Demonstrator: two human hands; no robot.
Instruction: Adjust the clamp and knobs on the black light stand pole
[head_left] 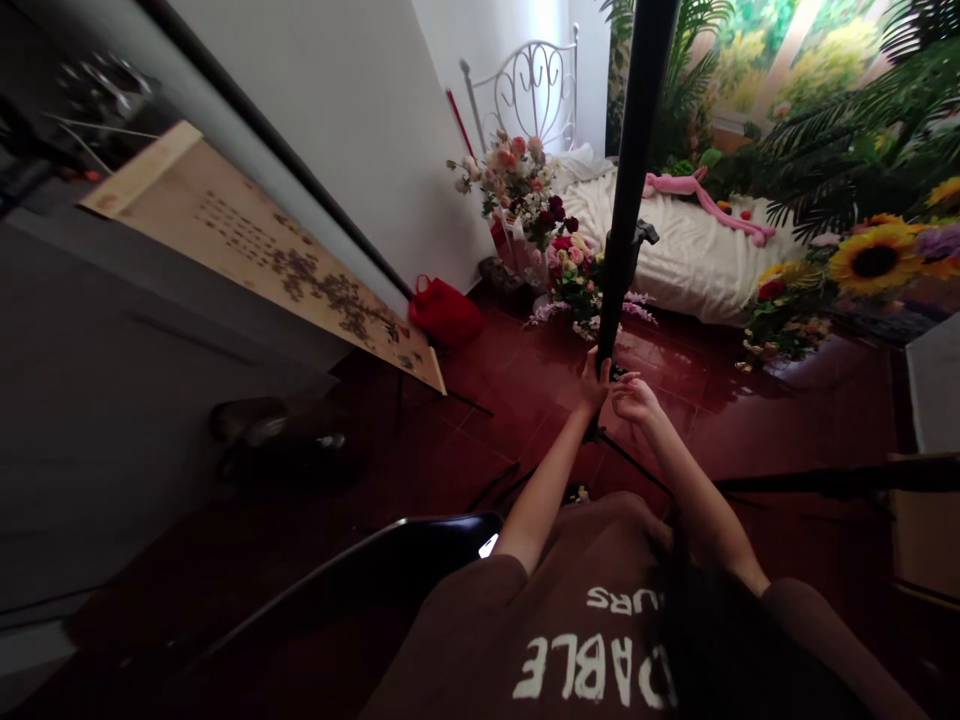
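Note:
A tall black light stand pole (630,170) rises from a tripod base, with a black clamp (634,240) part way up. My left hand (592,385) is wrapped around the pole's lower end. My right hand (634,400) sits just beside it, fingers curled towards a dark collar (619,373) on the stand. Whether those fingers grip the collar is hard to see. Thin black tripod legs (634,462) spread out over the floor below my hands.
Red tiles (525,420) cover the floor. Ahead are flower bunches, a bed (660,240) with a pink plush toy, and a sunflower backdrop. A wooden calligraphy board (292,265) leans at left beside a red bag (444,312). A black chair back (352,575) is close at lower left.

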